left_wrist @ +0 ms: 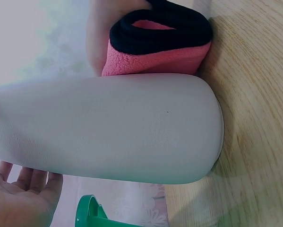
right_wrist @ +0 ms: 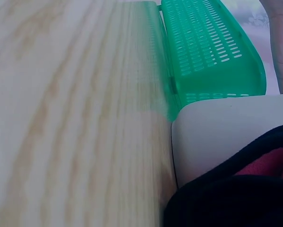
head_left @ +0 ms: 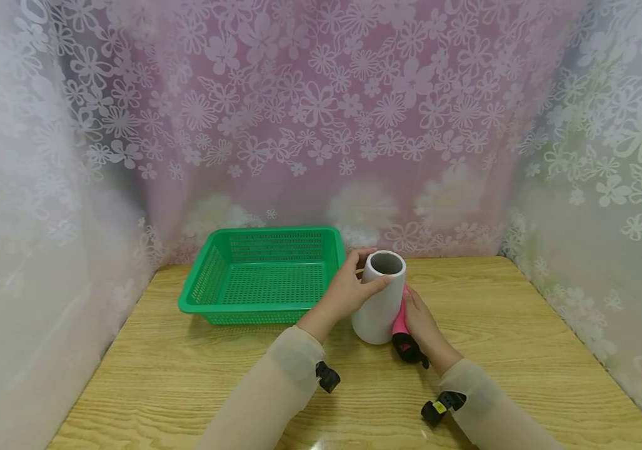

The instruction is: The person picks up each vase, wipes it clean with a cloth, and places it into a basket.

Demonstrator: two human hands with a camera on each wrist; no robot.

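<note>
A tall white vase point(head_left: 378, 314) stands on the table, its round mouth facing up. My left hand point(head_left: 349, 287) grips it near the rim, thumb at the front and fingers around the far side. On the vase's right side, my right hand point(head_left: 422, 322) holds a folded pink cloth point(head_left: 400, 320) with black edging against the wall. In the left wrist view the cloth point(left_wrist: 160, 59) touches the side of the vase point(left_wrist: 108, 127). Most of the right hand's fingers are hidden behind the cloth and vase.
A green plastic basket point(head_left: 264, 307) with slotted walls sits left of the vase, close to my left hand. Beneath everything is a wood-grain table point(head_left: 185, 381). Flower-patterned curtains point(head_left: 321, 125) hang behind and at both sides.
</note>
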